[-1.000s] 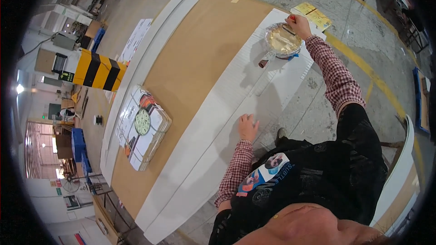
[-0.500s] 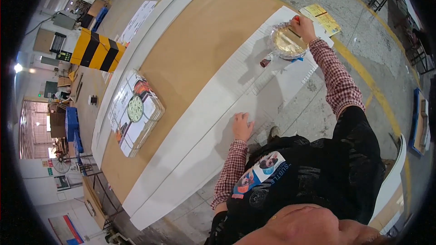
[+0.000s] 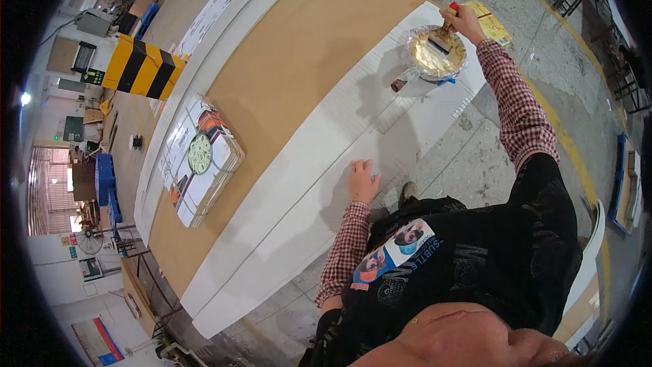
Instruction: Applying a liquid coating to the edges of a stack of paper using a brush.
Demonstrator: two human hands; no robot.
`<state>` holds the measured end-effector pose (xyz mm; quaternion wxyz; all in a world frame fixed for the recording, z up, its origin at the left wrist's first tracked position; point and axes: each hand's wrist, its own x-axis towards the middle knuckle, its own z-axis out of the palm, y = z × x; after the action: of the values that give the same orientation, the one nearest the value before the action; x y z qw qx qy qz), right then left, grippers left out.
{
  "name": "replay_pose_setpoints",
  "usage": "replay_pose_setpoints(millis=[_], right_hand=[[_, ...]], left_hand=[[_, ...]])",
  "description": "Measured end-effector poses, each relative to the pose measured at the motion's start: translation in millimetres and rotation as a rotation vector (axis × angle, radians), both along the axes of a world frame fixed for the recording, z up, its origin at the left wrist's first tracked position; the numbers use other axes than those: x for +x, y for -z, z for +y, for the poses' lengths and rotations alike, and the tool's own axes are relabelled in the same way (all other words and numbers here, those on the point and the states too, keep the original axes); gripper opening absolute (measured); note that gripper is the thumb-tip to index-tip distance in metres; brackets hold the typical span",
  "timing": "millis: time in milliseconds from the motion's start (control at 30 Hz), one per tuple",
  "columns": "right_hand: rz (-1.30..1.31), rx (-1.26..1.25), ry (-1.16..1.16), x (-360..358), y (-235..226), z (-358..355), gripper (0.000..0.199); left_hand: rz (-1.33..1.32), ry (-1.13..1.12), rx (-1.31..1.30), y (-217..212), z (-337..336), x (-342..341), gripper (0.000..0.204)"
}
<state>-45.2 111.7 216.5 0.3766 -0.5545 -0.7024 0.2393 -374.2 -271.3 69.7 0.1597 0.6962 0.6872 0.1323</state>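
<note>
Head view: the pan (image 3: 413,47) has yellowish contents (image 3: 428,61); over them, the curled right hand (image 3: 466,23) grips the brush (image 3: 440,44). Well apart, the left hand (image 3: 363,182), empty, loosely spread, is over the sheet (image 3: 292,170).

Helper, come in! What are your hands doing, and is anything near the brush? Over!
Right hand gripping brush, bristle end over lined pan. Left hand empty, over white sheets. Wrapped bundle well left of brush.

A red-handled, dark-bristled brush (image 3: 440,45) tilts down over a round pan wrapped in crinkled shiny film (image 3: 414,58) (I can't tell if it touches the yellowish inside). The pan sits on ridged white sheeting (image 3: 326,146), brown-tipped handle jutting out.
</note>
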Motion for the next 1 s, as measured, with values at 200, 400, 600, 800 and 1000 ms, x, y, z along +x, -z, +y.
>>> replay_pose_setpoints(millis=[200,400,600,800,1000], right_hand=[[0.141,-0.112,0.001,0.1,-1.0,-6.0,0.04],[-0.014,-0.021,0.009,8.1,3.9,-3.2,0.044],[-0.122,0.135,0.031,-10.5,0.0,-17.9,0.041],[-0.3,0.431,-0.212,15.0,23.1,-32.2,0.035],[0.022,0.17,0.139,-17.5,-27.5,-104.3,0.016]], left_hand=[[-0.014,-0.019,-0.039,-8.6,-2.8,-0.1,0.047],[-0.039,0.027,-0.071,-8.2,-3.8,-4.6,0.047],[-0.057,0.018,-0.074,-1.9,-20.0,-16.9,0.048],[-0.05,0.123,-0.042,-7.9,-9.2,-4.2,0.053],[-0.007,0.238,0.046,0.5,-27.8,-16.1,0.064]])
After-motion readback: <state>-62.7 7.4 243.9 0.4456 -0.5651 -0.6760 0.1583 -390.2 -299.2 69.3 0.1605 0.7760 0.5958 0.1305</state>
